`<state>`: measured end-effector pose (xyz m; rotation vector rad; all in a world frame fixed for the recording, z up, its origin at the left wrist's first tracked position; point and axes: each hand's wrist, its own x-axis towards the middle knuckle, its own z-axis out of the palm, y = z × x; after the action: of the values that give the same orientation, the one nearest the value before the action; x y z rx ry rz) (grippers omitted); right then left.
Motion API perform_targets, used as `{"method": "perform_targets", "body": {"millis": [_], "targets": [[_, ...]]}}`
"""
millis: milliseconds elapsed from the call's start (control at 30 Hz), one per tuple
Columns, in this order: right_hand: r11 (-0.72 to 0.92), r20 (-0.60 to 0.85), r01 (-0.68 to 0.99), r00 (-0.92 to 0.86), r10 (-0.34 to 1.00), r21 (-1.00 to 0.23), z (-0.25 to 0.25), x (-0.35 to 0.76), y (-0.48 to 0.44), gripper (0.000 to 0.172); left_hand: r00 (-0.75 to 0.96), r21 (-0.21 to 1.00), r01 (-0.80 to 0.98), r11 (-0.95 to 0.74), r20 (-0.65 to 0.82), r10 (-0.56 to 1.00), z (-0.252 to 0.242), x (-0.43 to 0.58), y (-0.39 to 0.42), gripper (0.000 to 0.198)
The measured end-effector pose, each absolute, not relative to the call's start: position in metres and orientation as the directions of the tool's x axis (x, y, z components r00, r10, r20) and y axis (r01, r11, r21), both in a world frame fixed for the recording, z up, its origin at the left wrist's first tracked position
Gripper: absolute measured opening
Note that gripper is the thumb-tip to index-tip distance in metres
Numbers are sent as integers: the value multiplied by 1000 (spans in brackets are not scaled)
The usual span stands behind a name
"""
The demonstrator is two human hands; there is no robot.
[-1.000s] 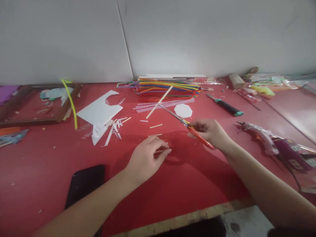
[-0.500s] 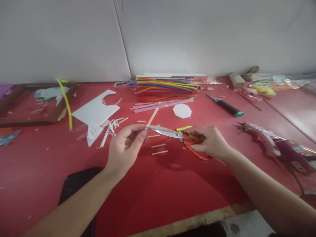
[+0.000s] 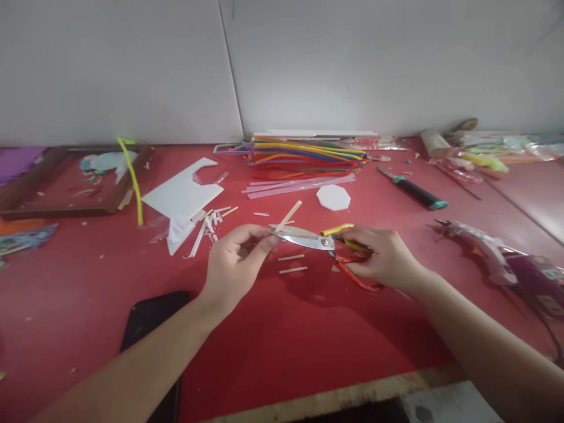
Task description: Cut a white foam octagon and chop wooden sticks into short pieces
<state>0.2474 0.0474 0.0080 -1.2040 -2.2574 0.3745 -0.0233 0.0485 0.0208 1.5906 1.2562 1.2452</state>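
Observation:
My left hand (image 3: 240,258) pinches a thin pale wooden stick (image 3: 291,214) between thumb and fingers, and its free end slants up to the right. In my right hand (image 3: 383,252) are scissors (image 3: 308,239) with one yellow and one red handle. Their blades point left and meet the stick right at my left fingertips. Whether the blades have cut through cannot be seen. Short cut sticks (image 3: 293,270) lie in a row on the red table below the blades.
Behind lie a bundle of coloured pipe cleaners (image 3: 308,155), pink straws (image 3: 295,187) and a white octagon (image 3: 333,197). To the right are a utility knife (image 3: 414,189) and a glue gun (image 3: 480,247); to the left, white card (image 3: 180,191), a brown tray (image 3: 57,208) and a black phone (image 3: 154,314).
The whole scene has shifted slightly right in view. The stick leans further to the right, and the scissor blades look more closed around its base.

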Motion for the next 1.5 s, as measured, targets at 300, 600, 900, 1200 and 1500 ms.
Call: {"method": "perform_targets", "body": {"millis": [300,600,900,1200,1500], "targets": [[513,260,636,-452,853,-577,17,236,42,31,82,904,287,-316,305,949,20,-24,47,10],[507,236,674,-457,858,-538,24,222,30,28,177,839,347,-420,381,907,18,-19,39,15],[536,291,755,-453,843,-378,26,215,23,17,303,739,317,-595,515,802,28,-19,31,22],[420,152,738,-404,902,-528,24,216,24,20,280,776,334,-535,460,843,23,-17,33,27],[490,188,706,-465,865,-511,19,210,24,25,242,827,276,-491,434,868,23,-12,29,23]]}}
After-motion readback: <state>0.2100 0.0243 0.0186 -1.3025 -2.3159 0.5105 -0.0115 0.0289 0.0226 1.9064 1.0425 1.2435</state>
